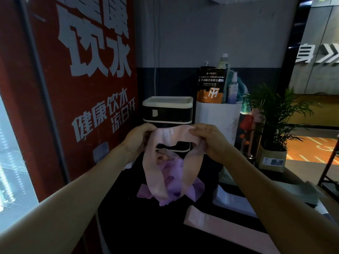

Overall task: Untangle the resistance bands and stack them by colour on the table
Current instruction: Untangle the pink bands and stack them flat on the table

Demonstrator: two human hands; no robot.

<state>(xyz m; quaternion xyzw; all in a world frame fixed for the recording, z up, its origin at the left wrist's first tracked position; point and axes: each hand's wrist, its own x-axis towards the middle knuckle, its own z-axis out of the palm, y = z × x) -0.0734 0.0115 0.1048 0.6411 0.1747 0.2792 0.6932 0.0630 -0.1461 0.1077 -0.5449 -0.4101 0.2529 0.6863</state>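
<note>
I hold a pale pink resistance band (156, 173) up above the dark table (139, 226). My left hand (139, 138) pinches its top left end and my right hand (209, 138) pinches its top right end. The band hangs down in two loops. Behind and below it lies a tangle of purple bands (172, 184) on the table, with some pink mixed in. A flat pink band (220, 224) lies at the front right. A flat pale lilac band (231, 200) lies just behind that one.
A black and white dispenser (167, 110) and a white cylinder (218, 118) holding a pouch and bottles stand at the back. A potted plant (275, 114) is on the right. A red wall panel (73, 88) closes the left side.
</note>
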